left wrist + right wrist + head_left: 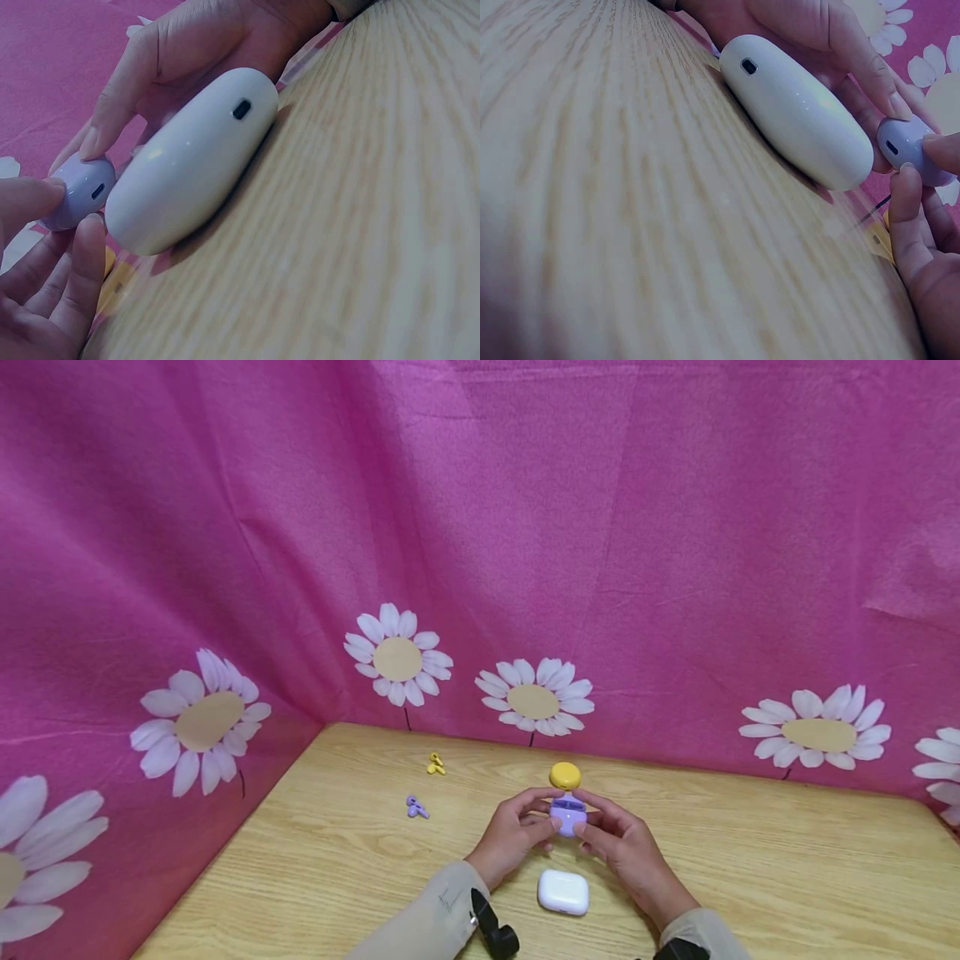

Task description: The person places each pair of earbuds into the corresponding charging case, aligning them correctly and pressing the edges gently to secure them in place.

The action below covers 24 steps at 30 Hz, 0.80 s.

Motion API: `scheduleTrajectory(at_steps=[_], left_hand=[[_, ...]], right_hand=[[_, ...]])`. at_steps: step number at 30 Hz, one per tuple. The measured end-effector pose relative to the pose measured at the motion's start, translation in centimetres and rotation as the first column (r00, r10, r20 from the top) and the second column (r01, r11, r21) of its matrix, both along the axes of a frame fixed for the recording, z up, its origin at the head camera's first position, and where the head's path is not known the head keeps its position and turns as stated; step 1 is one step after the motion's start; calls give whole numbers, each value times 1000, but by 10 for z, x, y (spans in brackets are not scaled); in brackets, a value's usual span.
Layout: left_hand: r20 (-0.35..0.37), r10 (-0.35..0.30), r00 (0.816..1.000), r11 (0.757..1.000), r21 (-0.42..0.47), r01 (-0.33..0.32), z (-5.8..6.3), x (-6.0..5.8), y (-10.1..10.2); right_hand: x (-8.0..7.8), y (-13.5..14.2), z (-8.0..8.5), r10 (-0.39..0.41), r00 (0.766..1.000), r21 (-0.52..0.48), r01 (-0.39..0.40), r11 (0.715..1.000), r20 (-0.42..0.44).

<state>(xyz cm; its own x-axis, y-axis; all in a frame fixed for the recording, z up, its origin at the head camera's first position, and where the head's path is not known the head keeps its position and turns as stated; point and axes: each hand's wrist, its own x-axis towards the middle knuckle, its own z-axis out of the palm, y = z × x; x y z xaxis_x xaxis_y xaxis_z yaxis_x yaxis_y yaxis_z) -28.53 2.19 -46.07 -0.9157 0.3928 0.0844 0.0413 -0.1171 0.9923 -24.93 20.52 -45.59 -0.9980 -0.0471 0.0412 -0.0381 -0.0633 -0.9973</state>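
Both hands pinch a small purple earbud case [568, 823] between thumbs and fingertips, the left hand [510, 831] at its left side and the right hand [626, 847] at its right. Its lid stands raised, and the fingertips partly cover it. A charging port shows on the underside of the purple case [84, 193] in the left wrist view. Just behind the hands sits a round yellow case [565, 775]. A closed white earbud case [563, 892] lies on the table between the forearms and looms large in the right wrist view.
To the left on the wooden table [315, 860] lie purple earbuds [416, 807], with yellow earbuds [436, 765] farther back. A pink cloth [637, 568] printed with daisies hangs behind the table and along its left side.
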Motion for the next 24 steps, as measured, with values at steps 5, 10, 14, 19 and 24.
scheduleTrajectory(at_steps=[5, 10, 14, 19, 24], left_hand=[[-1, 6, 1000, 1000, -6, -6, 0, 0, 0], [-3, 7, 1000, 1000, -10, -7, -1, -1, 0], [-2, 9, 1000, 1000, -17, -9, -1, 0, 0], [-1, 10, 1000, 1000, -21, -10, 0, 0, -1], [-3, 8, 1000, 1000, -22, -8, 1, 1, -1]], right_hand=[[0, 0, -1, -3, 1000, -7, 3, 1000, 7], [-1, 0, -1, 0, 1000, -3, 0, 1000, 14], [-2, 0, -1, 0, 1000, 2, 0, 1000, 20], [-2, 0, -2, 1, 1000, 1, -1, 1000, 15], [-2, 0, -1, -1, 1000, 1, 1, 1000, 19]])
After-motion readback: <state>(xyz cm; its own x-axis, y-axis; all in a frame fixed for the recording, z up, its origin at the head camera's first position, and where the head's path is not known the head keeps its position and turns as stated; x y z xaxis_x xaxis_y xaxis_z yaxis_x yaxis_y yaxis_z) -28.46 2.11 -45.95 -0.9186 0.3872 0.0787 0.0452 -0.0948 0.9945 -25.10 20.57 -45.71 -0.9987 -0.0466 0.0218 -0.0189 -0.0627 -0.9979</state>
